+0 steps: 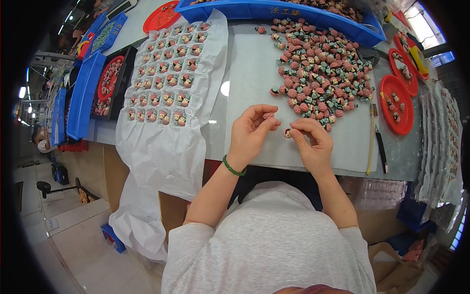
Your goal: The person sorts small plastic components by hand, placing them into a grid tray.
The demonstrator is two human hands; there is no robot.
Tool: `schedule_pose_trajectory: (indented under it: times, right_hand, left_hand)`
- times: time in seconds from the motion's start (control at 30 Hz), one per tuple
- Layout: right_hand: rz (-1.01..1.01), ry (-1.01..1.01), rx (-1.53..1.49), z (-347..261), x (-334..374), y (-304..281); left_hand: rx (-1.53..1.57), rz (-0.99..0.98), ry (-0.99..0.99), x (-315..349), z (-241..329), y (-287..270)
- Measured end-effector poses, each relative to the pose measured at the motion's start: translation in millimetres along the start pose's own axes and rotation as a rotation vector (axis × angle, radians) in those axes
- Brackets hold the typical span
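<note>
Both of my hands are over the near edge of the white sheet on the table. My left hand (250,134), with a green bracelet (233,166) at its wrist, pinches a small pink figurine (268,115) between thumb and fingers. In my right hand (313,144), thumb and fingertips close on another small figurine (287,133) with a pale face. Just beyond the hands spreads a large heap of pink and grey figurines (318,68). On the left, a compartment tray (159,73) lined with white tissue holds rows of such figurines.
A long blue bin (279,13) with more figurines stands at the back. Red plates (402,126) with a few pieces lie at the right, near a thin brush (370,147) and a black-handled tool (382,156). Stacked filled trays (440,142) stand far right. Blue bins (84,98) line the left.
</note>
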State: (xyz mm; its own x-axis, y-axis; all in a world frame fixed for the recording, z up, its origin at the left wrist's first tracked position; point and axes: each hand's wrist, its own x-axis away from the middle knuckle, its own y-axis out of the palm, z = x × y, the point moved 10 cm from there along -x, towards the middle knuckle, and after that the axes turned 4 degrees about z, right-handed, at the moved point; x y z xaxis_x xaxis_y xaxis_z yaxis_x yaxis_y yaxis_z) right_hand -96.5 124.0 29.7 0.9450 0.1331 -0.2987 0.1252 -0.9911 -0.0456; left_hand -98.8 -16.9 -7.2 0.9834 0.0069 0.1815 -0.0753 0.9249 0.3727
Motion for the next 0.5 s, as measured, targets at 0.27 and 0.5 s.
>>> schedule_pose_trajectory:
  times: [0.27, 0.5]
  right_hand:
    - [0.043, 0.093, -0.090, 5, -7, 14]
    - [-0.045, 0.234, -0.122, 23, 0, 19]
  left_hand:
    - [-0.366, -0.155, 0.269, 21, 25, 21]
    - [-0.623, 0.252, 0.492, 46, 110, -61]
